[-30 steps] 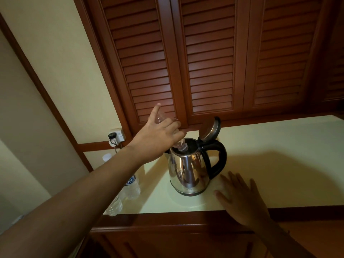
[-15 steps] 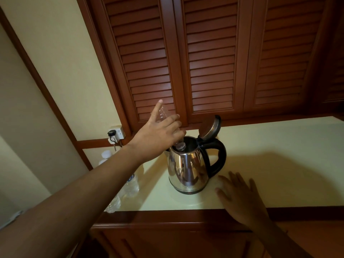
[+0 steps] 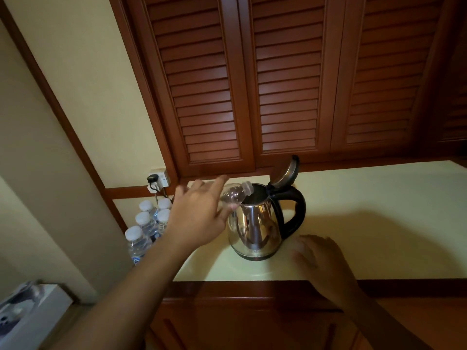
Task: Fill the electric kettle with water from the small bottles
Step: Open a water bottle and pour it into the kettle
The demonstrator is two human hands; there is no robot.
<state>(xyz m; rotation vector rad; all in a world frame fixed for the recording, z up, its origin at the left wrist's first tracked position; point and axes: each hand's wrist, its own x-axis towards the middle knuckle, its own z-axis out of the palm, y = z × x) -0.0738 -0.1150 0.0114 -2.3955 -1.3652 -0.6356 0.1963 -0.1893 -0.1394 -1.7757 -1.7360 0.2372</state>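
My left hand (image 3: 195, 218) grips the bottle (image 3: 235, 194) by its base, fingers blurred, neck tipped over the kettle (image 3: 255, 223) mouth, lid (image 3: 284, 171) up. My right hand (image 3: 321, 258) lies flat, fingers straight, on the counter (image 3: 379, 210) beside the kettle; capped bottles (image 3: 146, 223) stand far left

Dim warm light, soft counter (image 3: 379, 223) shadows, left hand (image 3: 199, 218) blurred, edges w/ distortion
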